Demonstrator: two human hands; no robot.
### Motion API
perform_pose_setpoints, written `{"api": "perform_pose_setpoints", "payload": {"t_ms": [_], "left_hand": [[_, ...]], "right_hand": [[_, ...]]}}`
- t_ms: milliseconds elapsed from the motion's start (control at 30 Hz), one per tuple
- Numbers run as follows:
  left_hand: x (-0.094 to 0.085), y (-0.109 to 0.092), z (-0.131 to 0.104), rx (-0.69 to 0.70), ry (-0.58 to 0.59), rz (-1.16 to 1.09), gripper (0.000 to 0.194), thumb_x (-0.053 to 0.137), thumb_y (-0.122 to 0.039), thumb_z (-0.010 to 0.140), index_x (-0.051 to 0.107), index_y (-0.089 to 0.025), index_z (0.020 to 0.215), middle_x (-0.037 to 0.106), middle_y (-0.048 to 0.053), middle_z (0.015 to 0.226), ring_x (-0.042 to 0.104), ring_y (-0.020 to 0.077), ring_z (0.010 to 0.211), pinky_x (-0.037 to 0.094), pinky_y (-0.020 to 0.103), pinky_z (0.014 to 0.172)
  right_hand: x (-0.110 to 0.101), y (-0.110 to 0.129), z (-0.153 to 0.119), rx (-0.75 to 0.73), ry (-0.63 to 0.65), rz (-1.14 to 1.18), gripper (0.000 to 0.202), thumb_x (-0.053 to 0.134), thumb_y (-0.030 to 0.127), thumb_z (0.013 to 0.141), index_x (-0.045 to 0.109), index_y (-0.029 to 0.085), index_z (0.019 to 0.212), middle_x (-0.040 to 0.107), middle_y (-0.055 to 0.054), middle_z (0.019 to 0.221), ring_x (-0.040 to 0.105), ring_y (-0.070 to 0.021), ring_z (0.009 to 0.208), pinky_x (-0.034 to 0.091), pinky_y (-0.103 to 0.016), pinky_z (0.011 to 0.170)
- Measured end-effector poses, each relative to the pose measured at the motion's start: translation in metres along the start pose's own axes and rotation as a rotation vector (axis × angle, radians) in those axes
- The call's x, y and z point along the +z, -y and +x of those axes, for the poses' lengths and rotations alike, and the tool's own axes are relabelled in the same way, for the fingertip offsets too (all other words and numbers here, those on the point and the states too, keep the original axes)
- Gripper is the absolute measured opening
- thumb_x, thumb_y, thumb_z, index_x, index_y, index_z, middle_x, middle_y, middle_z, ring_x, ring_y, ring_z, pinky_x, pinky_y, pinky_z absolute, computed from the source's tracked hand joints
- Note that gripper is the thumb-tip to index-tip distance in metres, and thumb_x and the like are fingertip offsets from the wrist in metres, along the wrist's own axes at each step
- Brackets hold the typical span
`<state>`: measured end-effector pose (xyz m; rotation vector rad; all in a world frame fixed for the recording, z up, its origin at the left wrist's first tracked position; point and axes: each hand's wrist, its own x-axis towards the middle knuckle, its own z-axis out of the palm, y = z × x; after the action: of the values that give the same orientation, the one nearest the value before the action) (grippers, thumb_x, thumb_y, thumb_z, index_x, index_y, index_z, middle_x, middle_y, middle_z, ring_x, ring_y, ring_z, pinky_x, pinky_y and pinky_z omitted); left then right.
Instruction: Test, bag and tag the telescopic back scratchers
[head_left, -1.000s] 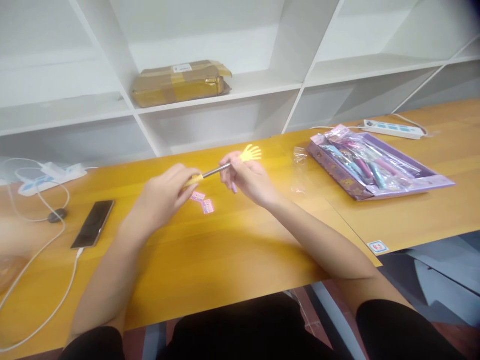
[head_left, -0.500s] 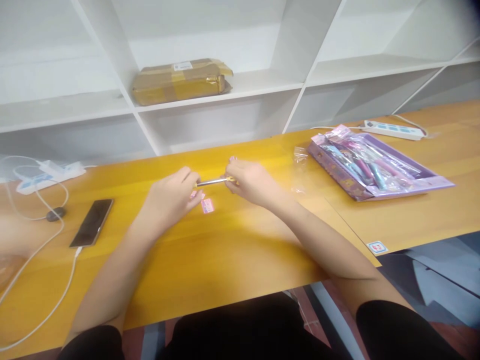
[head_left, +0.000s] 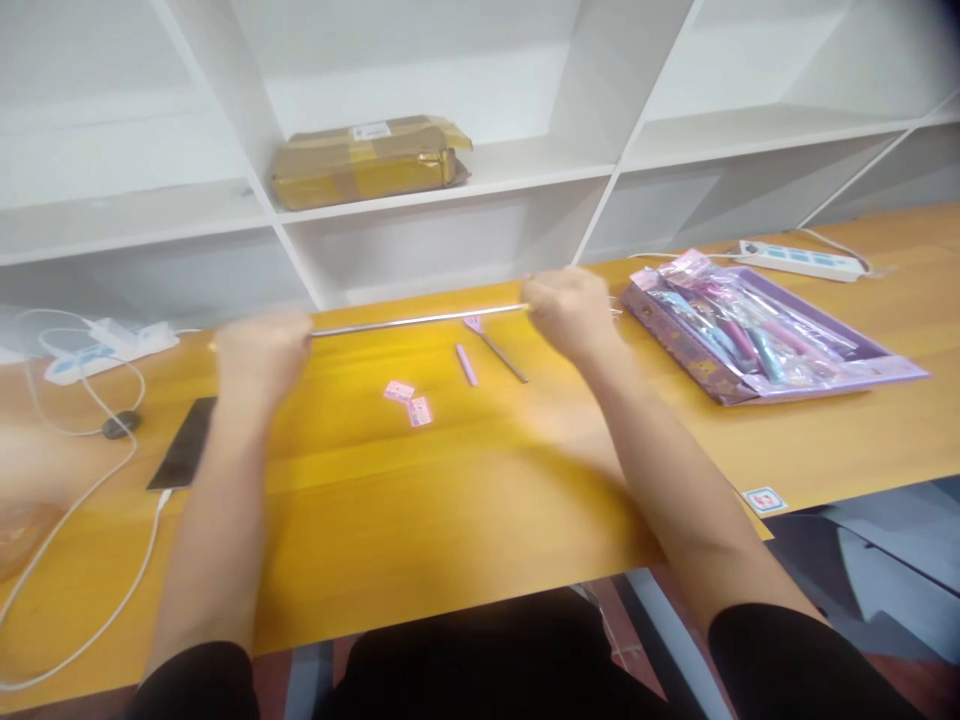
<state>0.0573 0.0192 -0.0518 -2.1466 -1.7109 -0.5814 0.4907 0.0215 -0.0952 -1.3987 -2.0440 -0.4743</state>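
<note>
At 12 o'clock from the wearer, the thin metal rod (head_left: 420, 321) spans over the surface (head_left: 375, 530), left hand (head_left: 264, 352) and right hand (head_left: 568, 310) clenched around its 2 ends. Probably light, slick, bendable; best gripped there.

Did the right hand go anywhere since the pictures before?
Yes, the right hand has moved right and a bit up in the picture, closer to the purple tray.

Taped cardboard box (head_left: 367, 165) on white shelf (head_left: 536, 165), dark phone (head_left: 181, 447) with white cable (head_left: 158, 520)
</note>
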Motion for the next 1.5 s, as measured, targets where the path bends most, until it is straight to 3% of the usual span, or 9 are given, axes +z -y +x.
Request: {"api": "perform_pose_setpoints", "payload": {"t_ms": [133, 200, 300, 600, 767, 900, 1000, 1233, 1500], "left_hand": [[-0.026, 0.064, 0.007, -0.143, 0.047, 0.044, 0.036, 0.065, -0.029, 0.088, 0.046, -0.021, 0.059, 0.037, 0.002, 0.061, 0.028, 0.0194, 0.07, 0.018, 0.033, 0.073], [-0.031, 0.076, 0.005, -0.166, 0.051, 0.047, 0.033, 0.068, -0.029, 0.083, 0.046, -0.02, 0.06, 0.037, 0.001, 0.06, 0.028, 0.0189, 0.071, 0.019, 0.033, 0.073], [-0.031, 0.072, 0.003, -0.172, 0.032, 0.035, 0.031, 0.069, -0.027, 0.079, 0.046, -0.019, 0.06, 0.035, 0.0, 0.058, 0.026, 0.018, 0.071, 0.017, 0.033, 0.073], [-0.028, 0.066, 0.003, -0.15, 0.034, 0.054, 0.031, 0.067, -0.024, 0.077, 0.043, -0.019, 0.058, 0.032, 0.001, 0.056, 0.026, 0.0179, 0.068, 0.016, 0.032, 0.071], [-0.026, 0.071, 0.003, -0.12, 0.019, 0.071, 0.031, 0.064, -0.027, 0.082, 0.041, -0.021, 0.062, 0.035, 0.002, 0.066, 0.027, 0.0196, 0.071, 0.017, 0.032, 0.068], [-0.025, 0.072, 0.005, -0.171, 0.112, 0.122, 0.028, 0.064, -0.031, 0.084, 0.044, -0.023, 0.066, 0.038, 0.002, 0.067, 0.025, 0.0212, 0.071, 0.019, 0.033, 0.07], [-0.026, 0.071, 0.005, -0.209, 0.087, 0.157, 0.028, 0.064, -0.033, 0.086, 0.046, -0.023, 0.067, 0.04, 0.002, 0.067, 0.027, 0.0218, 0.071, 0.022, 0.033, 0.073], [-0.018, 0.07, 0.007, -0.271, 0.093, 0.065, 0.037, 0.072, -0.036, 0.086, 0.053, -0.021, 0.058, 0.03, 0.003, 0.057, 0.041, 0.0247, 0.078, 0.04, 0.043, 0.092], [-0.026, 0.07, 0.007, -0.215, 0.191, 0.175, 0.029, 0.068, -0.031, 0.087, 0.058, -0.022, 0.062, 0.034, 0.002, 0.058, 0.037, 0.0222, 0.07, 0.039, 0.038, 0.083]], "right_hand": [[-0.021, -0.081, -0.006, 0.222, 0.024, -0.098, 0.054, 0.053, 0.006, 0.11, 0.031, 0.025, 0.065, 0.048, -0.002, 0.067, 0.038, -0.0193, 0.067, 0.028, -0.038, 0.077], [-0.027, -0.105, -0.013, 0.303, 0.061, -0.144, 0.056, 0.052, 0.008, 0.113, 0.03, 0.026, 0.065, 0.048, -0.002, 0.068, 0.039, -0.0189, 0.068, 0.031, -0.037, 0.08], [-0.034, -0.121, -0.02, 0.372, 0.069, -0.222, 0.056, 0.052, 0.01, 0.116, 0.033, 0.026, 0.066, 0.05, -0.002, 0.071, 0.044, -0.0183, 0.071, 0.034, -0.036, 0.082], [-0.057, -0.114, -0.014, 0.392, 0.065, -0.388, 0.055, 0.054, 0.012, 0.118, 0.034, 0.025, 0.069, 0.058, -0.006, 0.077, 0.05, -0.0184, 0.077, 0.037, -0.035, 0.08], [-0.053, -0.11, -0.013, 0.433, 0.088, -0.349, 0.047, 0.059, 0.013, 0.116, 0.048, 0.024, 0.072, 0.065, -0.01, 0.082, 0.058, -0.0183, 0.083, 0.038, -0.034, 0.078], [-0.046, -0.116, -0.015, 0.446, 0.08, -0.301, 0.032, 0.069, 0.005, 0.103, 0.059, 0.021, 0.077, 0.073, -0.014, 0.091, 0.065, -0.0199, 0.089, 0.042, -0.032, 0.081], [-0.043, -0.12, -0.015, 0.438, 0.074, -0.274, 0.024, 0.069, 0.0, 0.095, 0.065, 0.02, 0.082, 0.076, -0.015, 0.097, 0.066, -0.0209, 0.093, 0.042, -0.032, 0.085], [-0.042, -0.116, -0.012, 0.537, 0.077, -0.278, 0.019, 0.07, -0.001, 0.092, 0.07, 0.017, 0.083, 0.077, -0.015, 0.093, 0.065, -0.02, 0.088, 0.044, -0.031, 0.084], [-0.051, -0.118, -0.016, 0.501, 0.097, -0.285, 0.023, 0.069, -0.006, 0.09, 0.071, 0.016, 0.085, 0.079, -0.016, 0.094, 0.069, -0.02, 0.09, 0.045, -0.029, 0.084]]}}
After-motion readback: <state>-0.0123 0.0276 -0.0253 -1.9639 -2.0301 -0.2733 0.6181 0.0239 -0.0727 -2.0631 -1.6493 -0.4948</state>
